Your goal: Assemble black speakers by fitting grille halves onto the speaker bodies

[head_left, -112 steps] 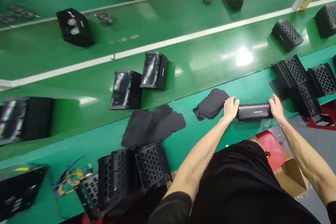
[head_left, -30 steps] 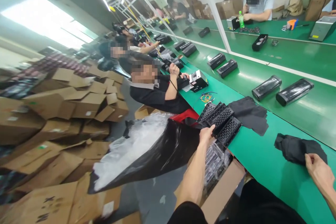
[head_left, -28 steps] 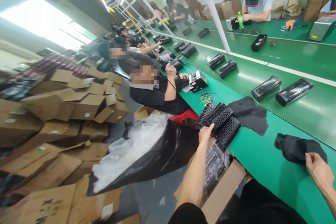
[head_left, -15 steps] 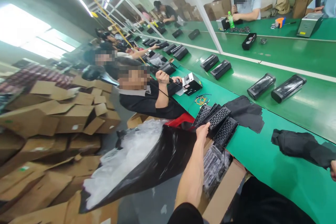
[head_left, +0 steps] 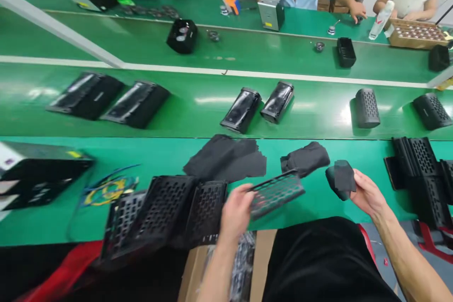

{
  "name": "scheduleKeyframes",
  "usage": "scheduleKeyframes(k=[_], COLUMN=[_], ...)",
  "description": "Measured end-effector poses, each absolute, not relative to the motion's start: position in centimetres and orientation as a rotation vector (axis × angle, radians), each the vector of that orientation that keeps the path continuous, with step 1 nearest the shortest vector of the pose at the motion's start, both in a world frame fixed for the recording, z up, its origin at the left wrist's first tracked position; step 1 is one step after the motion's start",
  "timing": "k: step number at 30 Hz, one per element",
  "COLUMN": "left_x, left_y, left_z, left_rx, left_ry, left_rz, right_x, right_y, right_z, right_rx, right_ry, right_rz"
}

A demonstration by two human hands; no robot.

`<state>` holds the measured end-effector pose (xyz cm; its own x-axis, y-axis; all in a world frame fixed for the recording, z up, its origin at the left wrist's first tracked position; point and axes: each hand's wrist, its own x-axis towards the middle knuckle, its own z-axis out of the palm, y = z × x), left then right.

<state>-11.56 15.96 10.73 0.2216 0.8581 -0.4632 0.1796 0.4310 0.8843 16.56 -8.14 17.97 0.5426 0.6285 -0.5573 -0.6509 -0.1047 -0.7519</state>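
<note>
My left hand [head_left: 236,212] is closed on one end of a black perforated grille panel [head_left: 278,194], which it holds tilted above the green bench [head_left: 311,219]. To the left of that hand, several more grille panels [head_left: 164,207] lean and overlap at the bench's near edge. Pinched in the fingers of my right hand [head_left: 370,194] is a small piece of black cloth-like sheet [head_left: 343,177]. Between and beyond my hands lie a folded pile of black sheets [head_left: 306,158] and a wider spread-out pile [head_left: 226,158].
Black speaker-like housings [head_left: 242,109] stand along the green conveyor [head_left: 198,125]. More grilles [head_left: 421,165] are stacked at right. Yellow and blue wires [head_left: 109,191] and a metal-and-black box [head_left: 42,165] are at left. An open carton [head_left: 264,259] sits below the bench edge. Co-workers sit opposite.
The view has swung right. My left hand has lifted a grille panel away from the stack and brought it rightward. My right hand, formerly at the frame's edge by the sheets, now holds a black piece.
</note>
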Motion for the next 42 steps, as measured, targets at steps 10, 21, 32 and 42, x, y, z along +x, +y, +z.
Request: scheduleKeyframes(k=[10,21,32,42], left_x=[0.7,-1.0,-1.2,-2.2], left_y=[6.2,7.5,8.3,9.8], left_z=[9.7,10.0,15.0,14.5], left_rx=[0.778,1.020,1.397,1.343], left_ry=[0.923,0.940,0.838,0.990], left_rz=[0.216,0.242,0.328,0.331], right_x=[12.0,11.1,10.9,14.2], right_y=[-6.4,-6.2,-5.6,-8.1], right_z=[14.4,13.0,12.1,10.2], right_rx=[-1.329,-1.356,-1.891,-1.981], right_ry=[0.054,0.061,-0.134,-0.044], right_rz=[1.102,1.196,0.856,0.865])
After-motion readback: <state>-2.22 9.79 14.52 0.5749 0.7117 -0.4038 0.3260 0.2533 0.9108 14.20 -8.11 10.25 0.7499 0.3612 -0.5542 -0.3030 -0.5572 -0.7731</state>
